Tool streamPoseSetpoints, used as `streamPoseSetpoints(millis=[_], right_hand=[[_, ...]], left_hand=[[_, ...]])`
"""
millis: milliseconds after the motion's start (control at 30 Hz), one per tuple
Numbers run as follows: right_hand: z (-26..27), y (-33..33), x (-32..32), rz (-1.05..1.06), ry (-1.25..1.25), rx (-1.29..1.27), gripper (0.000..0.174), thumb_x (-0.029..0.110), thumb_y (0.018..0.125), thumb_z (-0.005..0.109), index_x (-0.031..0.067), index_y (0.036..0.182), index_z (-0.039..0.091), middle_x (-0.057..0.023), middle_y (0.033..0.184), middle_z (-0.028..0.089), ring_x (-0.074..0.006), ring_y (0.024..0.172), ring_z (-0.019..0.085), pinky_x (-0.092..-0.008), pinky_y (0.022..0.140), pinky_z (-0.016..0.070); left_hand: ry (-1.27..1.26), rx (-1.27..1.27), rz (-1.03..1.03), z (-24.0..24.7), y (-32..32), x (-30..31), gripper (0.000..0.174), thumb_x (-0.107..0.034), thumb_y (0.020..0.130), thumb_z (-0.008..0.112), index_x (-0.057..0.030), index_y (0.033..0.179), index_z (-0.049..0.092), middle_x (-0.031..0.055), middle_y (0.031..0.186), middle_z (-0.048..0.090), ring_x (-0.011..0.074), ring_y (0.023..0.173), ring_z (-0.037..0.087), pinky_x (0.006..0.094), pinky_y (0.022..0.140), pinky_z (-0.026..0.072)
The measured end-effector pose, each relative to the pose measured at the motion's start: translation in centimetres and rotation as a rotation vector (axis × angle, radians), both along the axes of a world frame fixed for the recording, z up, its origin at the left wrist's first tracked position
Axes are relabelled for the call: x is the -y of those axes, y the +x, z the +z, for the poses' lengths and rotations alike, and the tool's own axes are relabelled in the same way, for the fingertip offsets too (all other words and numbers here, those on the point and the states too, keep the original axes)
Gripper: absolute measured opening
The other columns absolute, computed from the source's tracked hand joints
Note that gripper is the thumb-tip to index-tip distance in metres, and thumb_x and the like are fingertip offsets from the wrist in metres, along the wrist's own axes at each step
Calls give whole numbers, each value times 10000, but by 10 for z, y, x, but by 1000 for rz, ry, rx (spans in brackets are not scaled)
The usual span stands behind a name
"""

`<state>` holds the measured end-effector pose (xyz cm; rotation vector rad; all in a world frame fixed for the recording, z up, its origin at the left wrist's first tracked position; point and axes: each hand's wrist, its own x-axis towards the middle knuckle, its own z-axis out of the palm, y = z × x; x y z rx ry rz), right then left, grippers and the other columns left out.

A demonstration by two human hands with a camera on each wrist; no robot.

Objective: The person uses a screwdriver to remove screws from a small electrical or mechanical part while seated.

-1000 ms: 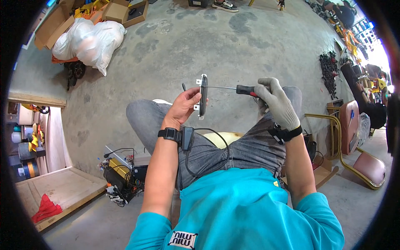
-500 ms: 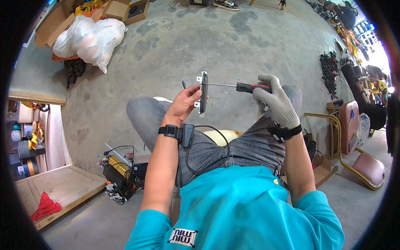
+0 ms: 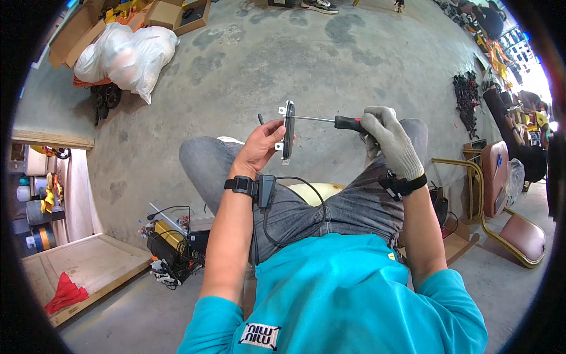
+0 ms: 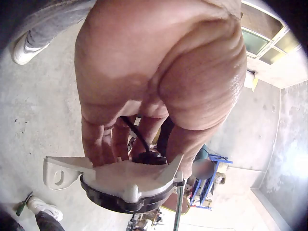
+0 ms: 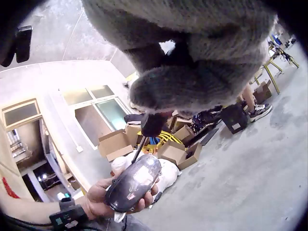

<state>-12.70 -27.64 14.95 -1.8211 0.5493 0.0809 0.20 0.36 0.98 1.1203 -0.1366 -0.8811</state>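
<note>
My bare left hand [image 3: 259, 146] holds a slim oval lamp unit [image 3: 288, 134] on edge above my lap, thumb on one side and fingers on the other. In the left wrist view its white housing [image 4: 132, 180] has a tab with a hole, and a black cable [image 4: 137, 132] runs up under the palm. The right wrist view shows its dark glossy face [image 5: 134, 185]. Wearing a grey knit glove, my right hand [image 3: 390, 140] grips the black and red handle of a screwdriver [image 3: 348, 123]. The metal shaft points left, its tip at the lamp unit's upper edge.
White bags [image 3: 127, 59] and open cardboard boxes [image 3: 171, 17] lie at the far left. Electronics with tangled wires [image 3: 174, 242] sit by my left side. A chair [image 3: 492, 183] stands at the right. A black cable [image 3: 321, 206] loops from the left wrist device over my lap.
The gloved right fingers have shifted around the screwdriver handle, and red on the handle shows more or less from frame to frame. The left hand and lamp unit have barely moved.
</note>
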Motion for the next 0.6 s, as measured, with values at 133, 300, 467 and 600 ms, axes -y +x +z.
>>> streamPoseSetpoints(millis=[133, 300, 467, 600], right_hand=[[-4, -2, -5, -3, 54, 48, 537, 248, 935, 661, -84, 1323, 494, -92, 885, 611, -139, 713, 604, -285, 666, 520], [-7, -2, -2, 4, -2, 144, 482, 268, 958, 645, -82, 1270, 534, -83, 862, 612, -129, 684, 602, -279, 628, 513], [1, 0, 1, 7, 13, -21, 478, 234, 938, 665, -87, 1272, 548, -88, 902, 620, -126, 757, 611, -279, 693, 529], [-8, -2, -2, 17, -5, 80, 438, 227, 949, 657, -80, 1247, 564, -75, 856, 617, -120, 693, 600, -275, 638, 521]], left_hand=[[-2, -3, -10, 2, -1, 0, 435, -294, 978, 698, -7, 1293, 610, 99, 1061, 715, 183, 959, 684, 327, 855, 549], [8, -3, -10, 1, 0, 0, 446, -309, 971, 707, -8, 1286, 614, 97, 1060, 714, 184, 958, 684, 326, 847, 547], [9, 7, -14, 2, -1, 0, 450, -310, 967, 712, -6, 1284, 615, 98, 1055, 712, 184, 948, 682, 328, 841, 548], [5, 11, -14, 1, -1, 1, 444, -307, 971, 707, -7, 1285, 614, 97, 1055, 712, 183, 947, 681, 329, 840, 549]])
